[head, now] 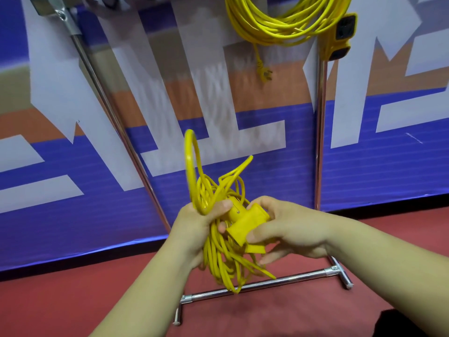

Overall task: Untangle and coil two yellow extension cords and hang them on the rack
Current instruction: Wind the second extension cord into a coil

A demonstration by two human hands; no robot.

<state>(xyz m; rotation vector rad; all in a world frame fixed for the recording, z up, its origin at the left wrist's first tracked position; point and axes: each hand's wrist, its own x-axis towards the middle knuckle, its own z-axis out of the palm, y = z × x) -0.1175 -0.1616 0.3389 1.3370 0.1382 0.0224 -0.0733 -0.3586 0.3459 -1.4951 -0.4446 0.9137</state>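
At the far left a slanting steel pole of the rack (116,122) runs from the upper corner down toward the middle, standing in front of a blue, white and orange banner (73,215) that fills the background. Below it lies a red floor (73,300). In the centre the left hand (194,224) has its fingers curled tight round the waist of the loose cord (218,259), a yellow bundle held in the air in front of the rack, between the two poles. The bundle's long axis is roughly upright: one stiff loop arcs above the fist and shorter loops splay up to its right, while the rest of the strands hang down in a narrow sheaf whose lower end overlaps the rack's base bar (279,282) in view. Just right of the fist, the cord's yellow socket block (245,222) lies tilted against the strands, with a plain side toward the camera. The right hand (291,232) pinches this block between thumb and curled fingers. Above, at the top edge, the hung cord (267,23) droops in a coil, with its plug (263,72) dangling below and its own outlet block (340,35) hanging at the right, against the rack's right upright (320,142). A dark shape in the lower right corner is too cut off to identify.
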